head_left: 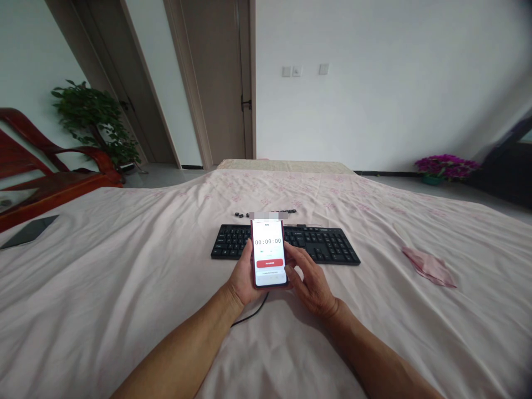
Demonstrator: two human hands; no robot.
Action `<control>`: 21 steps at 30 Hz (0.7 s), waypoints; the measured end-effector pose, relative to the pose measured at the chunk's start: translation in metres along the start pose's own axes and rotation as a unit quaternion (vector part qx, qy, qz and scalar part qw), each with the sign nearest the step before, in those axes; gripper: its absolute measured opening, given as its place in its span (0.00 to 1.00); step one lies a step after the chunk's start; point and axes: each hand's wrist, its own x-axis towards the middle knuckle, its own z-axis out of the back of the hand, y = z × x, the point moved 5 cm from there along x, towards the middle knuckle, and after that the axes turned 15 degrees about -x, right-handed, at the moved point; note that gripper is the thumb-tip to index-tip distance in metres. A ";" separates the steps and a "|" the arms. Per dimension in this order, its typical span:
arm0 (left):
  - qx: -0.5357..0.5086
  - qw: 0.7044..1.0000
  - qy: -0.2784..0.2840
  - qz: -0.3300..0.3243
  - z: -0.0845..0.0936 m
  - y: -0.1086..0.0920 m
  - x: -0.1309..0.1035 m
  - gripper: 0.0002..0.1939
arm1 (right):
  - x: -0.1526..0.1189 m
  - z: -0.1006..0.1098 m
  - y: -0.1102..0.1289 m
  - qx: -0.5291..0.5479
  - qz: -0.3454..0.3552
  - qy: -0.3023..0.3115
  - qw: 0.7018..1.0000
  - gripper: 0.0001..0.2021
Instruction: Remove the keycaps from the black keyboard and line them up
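Observation:
A smartphone [269, 252] is held upright over the bed, its lit screen showing a 00:00:00 timer and a red button. My left hand [244, 280] is closed around its left side and lower back. On the right edge, my right hand [311, 282] grips the phone with bent fingers, the thumb by the lower right corner. Behind the phone lies a black keyboard [320, 246], partly hidden by it. Several loose black keycaps [239, 215] sit in a row beyond the keyboard. A black cable [251, 316] runs out below the phone toward my left forearm.
A pink sheet [166, 238] with folds covers the wide surface. To the right is a crumpled pink cloth [430, 267]; at the far left, a dark flat tablet-like object [31, 231]. A wooden chair [62, 160], a plant [93, 116] and purple flowers [446, 165] stand around.

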 end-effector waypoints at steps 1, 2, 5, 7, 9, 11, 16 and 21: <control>0.000 1.000 0.001 -0.001 0.000 0.000 0.000 0.40 | 0.000 0.000 0.000 0.001 -0.001 0.002 1.000 0.24; -0.001 1.000 0.002 0.000 0.001 0.000 0.000 0.40 | 0.000 -0.001 0.000 0.001 -0.003 0.003 1.000 0.24; -0.004 1.000 0.003 0.003 0.001 0.000 0.000 0.39 | -0.001 0.000 -0.001 -0.003 -0.002 -0.004 1.000 0.24; -0.004 1.000 0.005 0.002 0.001 0.000 0.000 0.39 | -0.001 0.000 -0.001 -0.006 -0.001 -0.009 1.000 0.24; -0.005 1.000 0.007 0.000 0.001 -0.001 0.000 0.39 | -0.001 0.000 -0.001 -0.004 -0.004 -0.003 1.000 0.24; -0.006 1.000 0.009 0.002 0.000 0.000 -0.001 0.39 | -0.001 -0.001 -0.001 -0.002 -0.007 0.004 1.000 0.24; -0.008 1.000 0.011 0.003 0.000 0.000 0.000 0.39 | 0.000 0.001 0.001 -0.008 -0.001 -0.007 1.000 0.24; -0.007 1.000 0.007 0.004 0.000 0.000 0.000 0.40 | -0.001 0.000 0.000 -0.011 -0.001 -0.010 1.000 0.24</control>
